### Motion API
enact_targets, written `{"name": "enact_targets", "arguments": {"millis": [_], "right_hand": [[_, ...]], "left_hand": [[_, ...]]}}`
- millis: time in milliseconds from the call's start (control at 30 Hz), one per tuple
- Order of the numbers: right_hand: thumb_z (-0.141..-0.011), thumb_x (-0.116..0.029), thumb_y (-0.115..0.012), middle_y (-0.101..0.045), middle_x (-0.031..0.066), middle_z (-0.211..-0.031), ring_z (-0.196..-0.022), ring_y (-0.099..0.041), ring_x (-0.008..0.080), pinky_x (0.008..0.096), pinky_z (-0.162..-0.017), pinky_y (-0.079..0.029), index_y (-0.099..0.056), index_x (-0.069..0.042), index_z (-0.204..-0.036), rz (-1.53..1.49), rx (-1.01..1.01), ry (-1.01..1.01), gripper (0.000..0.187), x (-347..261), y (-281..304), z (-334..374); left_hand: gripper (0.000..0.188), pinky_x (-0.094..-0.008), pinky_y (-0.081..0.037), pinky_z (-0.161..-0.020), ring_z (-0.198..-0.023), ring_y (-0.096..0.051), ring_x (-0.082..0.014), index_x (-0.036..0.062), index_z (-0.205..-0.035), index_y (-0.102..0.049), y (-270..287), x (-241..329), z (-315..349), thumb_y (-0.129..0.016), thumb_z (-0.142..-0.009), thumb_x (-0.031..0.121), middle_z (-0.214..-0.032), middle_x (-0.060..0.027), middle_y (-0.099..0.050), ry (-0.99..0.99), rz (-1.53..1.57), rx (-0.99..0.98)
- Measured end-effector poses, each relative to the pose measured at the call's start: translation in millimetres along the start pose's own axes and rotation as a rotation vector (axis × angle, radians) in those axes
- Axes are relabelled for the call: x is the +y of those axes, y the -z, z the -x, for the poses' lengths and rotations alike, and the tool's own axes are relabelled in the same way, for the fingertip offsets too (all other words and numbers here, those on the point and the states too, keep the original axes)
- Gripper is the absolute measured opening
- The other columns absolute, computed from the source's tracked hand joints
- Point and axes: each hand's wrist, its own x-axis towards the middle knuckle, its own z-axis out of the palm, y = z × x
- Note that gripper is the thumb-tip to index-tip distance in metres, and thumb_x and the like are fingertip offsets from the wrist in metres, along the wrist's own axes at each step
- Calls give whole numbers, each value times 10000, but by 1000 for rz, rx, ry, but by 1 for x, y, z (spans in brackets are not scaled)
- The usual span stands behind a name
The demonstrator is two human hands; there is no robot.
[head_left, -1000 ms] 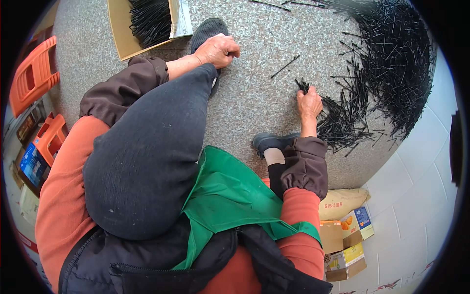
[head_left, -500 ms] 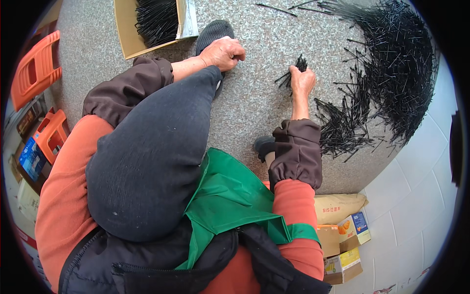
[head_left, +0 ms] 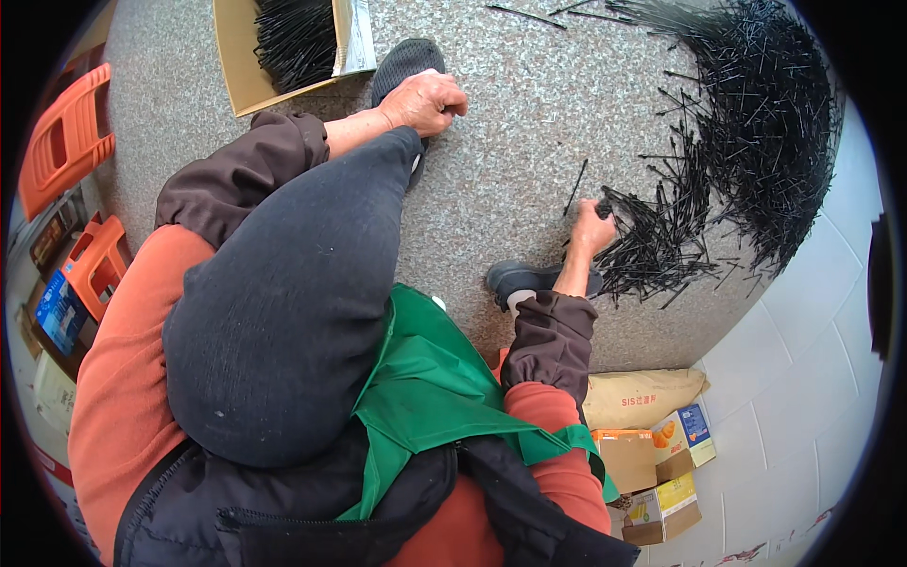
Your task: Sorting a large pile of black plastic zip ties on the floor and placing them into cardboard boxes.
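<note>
A large heap of thin black sticks with small knobbed ends [head_left: 756, 123] spreads over the speckled floor at the right. Beside a looser part of it [head_left: 666, 222], low and near my shoe, is my right hand [head_left: 593, 230], its fingers closed round a small bunch of the black sticks [head_left: 605, 209]. Just beyond that hand a single black stick [head_left: 576, 185] shows apart from the heap. My left hand [head_left: 425, 102] rests by my knee, over my dark shoe [head_left: 409, 64]. Its fingers are curled in, and whatever they may hold is hidden.
An open cardboard box [head_left: 236, 71] at the far left holds many black sticks [head_left: 296, 42] lying side by side. Orange plastic stools [head_left: 64, 142] stand along the left. Small cartons [head_left: 661, 510] and a tan sack [head_left: 642, 397] sit by the white tiled wall [head_left: 803, 378].
My right hand has come nearer to me and slightly right, with the bunch, to the edge of the loose sticks. A lone stick now shows near it. My left hand has hardly moved.
</note>
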Motion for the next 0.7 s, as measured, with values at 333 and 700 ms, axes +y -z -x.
{"name": "enact_targets", "arguments": {"millis": [333,700], "right_hand": [[-727,-282,-629,-631,159,-695,-643,-597,326,401,-626,-451,-625,-26,-819,379,-153,180,272,-42,-25,17],[-708,-151,-543,-629,187,-771,-736,-609,381,456,-685,-479,-656,-111,-926,652,-1239,522,248,-85,-43,83]], "left_hand": [[70,-348,-442,-699,-743,-553,-252,100,-723,-606,-1,0,-2,-618,-667,59,-711,-46,-567,-14,10,-8],[90,-340,-445,-716,-758,-562,-241,97,-732,-612,0,-3,-1,-608,-661,42,-734,-41,-583,5,-12,-19]]}}
